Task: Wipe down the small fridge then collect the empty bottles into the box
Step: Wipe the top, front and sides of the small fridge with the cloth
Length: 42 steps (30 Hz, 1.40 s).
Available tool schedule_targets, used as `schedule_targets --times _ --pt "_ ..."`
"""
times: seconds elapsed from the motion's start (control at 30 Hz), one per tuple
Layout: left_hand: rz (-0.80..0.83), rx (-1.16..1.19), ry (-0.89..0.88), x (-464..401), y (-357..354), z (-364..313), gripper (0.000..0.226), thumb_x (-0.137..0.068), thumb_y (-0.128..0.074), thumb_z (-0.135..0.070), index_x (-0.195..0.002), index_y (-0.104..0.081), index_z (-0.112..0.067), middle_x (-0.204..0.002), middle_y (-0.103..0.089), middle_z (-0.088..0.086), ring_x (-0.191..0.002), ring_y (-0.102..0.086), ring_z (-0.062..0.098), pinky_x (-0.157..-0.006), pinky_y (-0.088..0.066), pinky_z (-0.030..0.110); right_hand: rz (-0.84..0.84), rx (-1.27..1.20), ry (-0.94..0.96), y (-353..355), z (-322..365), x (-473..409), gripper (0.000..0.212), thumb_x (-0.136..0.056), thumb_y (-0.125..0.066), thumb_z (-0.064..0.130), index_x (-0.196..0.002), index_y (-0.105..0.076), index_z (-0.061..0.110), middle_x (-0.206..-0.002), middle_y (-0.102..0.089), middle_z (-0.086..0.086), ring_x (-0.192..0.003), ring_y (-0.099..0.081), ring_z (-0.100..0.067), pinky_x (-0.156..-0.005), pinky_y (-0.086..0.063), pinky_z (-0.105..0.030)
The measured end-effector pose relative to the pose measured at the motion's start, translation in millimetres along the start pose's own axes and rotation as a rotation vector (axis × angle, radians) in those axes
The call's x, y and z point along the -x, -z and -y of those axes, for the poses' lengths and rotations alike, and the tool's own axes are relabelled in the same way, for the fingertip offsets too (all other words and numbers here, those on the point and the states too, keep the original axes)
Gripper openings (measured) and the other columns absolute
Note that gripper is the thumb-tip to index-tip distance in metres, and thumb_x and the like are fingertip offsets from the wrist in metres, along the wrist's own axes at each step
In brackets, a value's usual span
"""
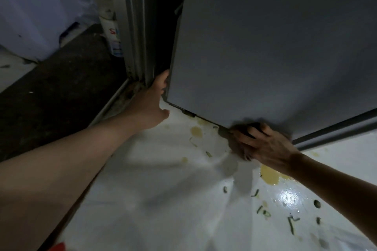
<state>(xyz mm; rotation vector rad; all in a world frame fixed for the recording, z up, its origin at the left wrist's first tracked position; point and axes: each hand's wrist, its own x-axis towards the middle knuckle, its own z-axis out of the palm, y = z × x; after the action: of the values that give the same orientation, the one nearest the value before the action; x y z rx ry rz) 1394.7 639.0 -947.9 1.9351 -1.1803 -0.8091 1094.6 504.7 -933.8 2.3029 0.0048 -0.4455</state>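
Nearest, at 6 o'clock, a white floor point(163, 199) carried yellow stains and green scraps. Both bare forearms reached forward over it. At 4 o'clock the right hand point(263, 144) was curled round a dark cloth point(240, 128) — blurred — pressing it against the bottom edge of the grey fridge point(275, 46). At 9 o'clock the left hand point(153, 99) hooked its fingers round the fridge's lower left corner, thumb out. Farther off, at 11 o'clock, a white bottle point(111, 26) stood beside a frame.
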Motion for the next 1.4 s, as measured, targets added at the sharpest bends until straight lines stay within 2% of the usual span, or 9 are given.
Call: schedule_targets --times 0.1,0.23,0.43,0.57,0.7,0.87,1.07,1.2,1.4 --pt "0.029 0.012 0.018 -2 3 3 0.107 -0.074 -0.07 0.001 -0.146 -0.003 -0.041 -0.15 -0.032 -0.009 -0.135 -0.033 0.009 -0.097 -0.029 0.019 -0.238 -0.032 -0.073 19 9 -56 0.055 -0.083 -0.052 0.017 -0.138 -0.048 0.017 -0.131 -0.054 -0.003 -0.102 -0.044 -0.028 -0.082 -0.047 -0.039" --pt "0.093 0.008 0.031 -2 11 7 0.104 -0.076 -0.069 0.0 -0.147 -0.004 -0.04 -0.152 -0.028 -0.007 -0.137 -0.029 0.011 -0.102 -0.03 0.024 -0.116 -0.002 -0.072 37 19 -82 0.07 -0.059 -0.08 0.026 -0.126 -0.059 0.031 -0.138 -0.044 -0.002 -0.11 -0.037 -0.03 -0.089 -0.041 -0.039" --pt "0.162 0.012 0.014 -5 21 10 0.1 -0.077 -0.066 0.002 -0.147 -0.008 -0.039 -0.149 -0.033 -0.007 -0.135 -0.032 0.013 -0.102 -0.035 0.026 -0.291 -0.084 -0.067 2 -1 -23 0.049 -0.064 -0.076 0.016 -0.112 -0.069 0.013 -0.133 -0.044 -0.008 -0.104 -0.043 -0.033 -0.08 -0.036 -0.043" --pt "0.179 0.017 -0.008 -5 25 9 0.097 -0.076 -0.064 0.007 -0.148 -0.012 -0.032 -0.149 -0.035 -0.005 -0.135 -0.033 0.015 -0.106 -0.038 0.033 -0.284 -0.087 -0.064 32 1 -73 0.051 -0.072 -0.062 0.018 -0.123 -0.063 0.015 -0.133 -0.05 -0.008 -0.103 -0.042 -0.031 -0.081 -0.04 -0.041" --pt "0.168 -0.002 -0.024 0 31 13 0.092 -0.077 -0.063 0.004 -0.148 -0.015 -0.029 -0.151 -0.031 -0.006 -0.136 -0.031 0.013 -0.105 -0.035 0.024 -0.181 0.029 -0.01 78 10 -148 0.044 -0.085 -0.049 0.029 -0.128 -0.06 0.027 -0.147 -0.039 -0.004 -0.118 -0.026 -0.032 -0.092 -0.021 -0.041" --pt "0.103 -0.036 0.01 9 40 24 0.088 -0.079 -0.061 0.002 -0.148 -0.016 -0.028 -0.152 -0.029 -0.004 -0.137 -0.03 0.012 -0.099 -0.029 0.019 -0.004 0.049 0.048 91 17 -198 0.046 -0.1 -0.029 0.03 -0.14 -0.044 0.012 -0.149 -0.031 -0.011 -0.134 -0.021 -0.03 -0.104 -0.013 -0.044" --pt "0.131 -0.052 0.049 16 37 21 0.087 -0.08 -0.06 0.0 -0.147 -0.015 -0.033 -0.154 -0.025 -0.003 -0.139 -0.027 0.015 -0.106 -0.033 0.028 0.043 0.051 0.079 80 9 -156 0.05 -0.091 -0.049 0.027 -0.14 -0.042 0.029 -0.155 -0.008 -0.007 -0.136 -0.013 -0.034 -0.106 -0.024 -0.043" --pt "0.109 -0.059 0.049 13 20 9 0.091 -0.082 -0.062 -0.004 -0.147 -0.008 -0.037 -0.153 -0.025 0.0 -0.136 -0.031 0.017 -0.088 -0.038 0.024 0.006 0.001 0.09 67 6 -119 0.041 -0.074 -0.069 0.037 -0.115 -0.066 0.04 -0.145 -0.042 0.009 -0.127 -0.044 -0.022 -0.098 -0.041 -0.033" --pt "0.046 0.007 0.035 7 -11 -2 0.097 -0.076 -0.066 -0.006 -0.147 -0.006 -0.034 -0.148 -0.032 -0.006 -0.129 -0.039 0.014 -0.102 -0.038 0.03 -0.016 -0.048 0.028 26 10 -55 0.049 -0.055 -0.084 0.034 -0.102 -0.072 0.036 -0.134 -0.055 0.008 -0.11 -0.051 -0.023 -0.087 -0.046 -0.035"
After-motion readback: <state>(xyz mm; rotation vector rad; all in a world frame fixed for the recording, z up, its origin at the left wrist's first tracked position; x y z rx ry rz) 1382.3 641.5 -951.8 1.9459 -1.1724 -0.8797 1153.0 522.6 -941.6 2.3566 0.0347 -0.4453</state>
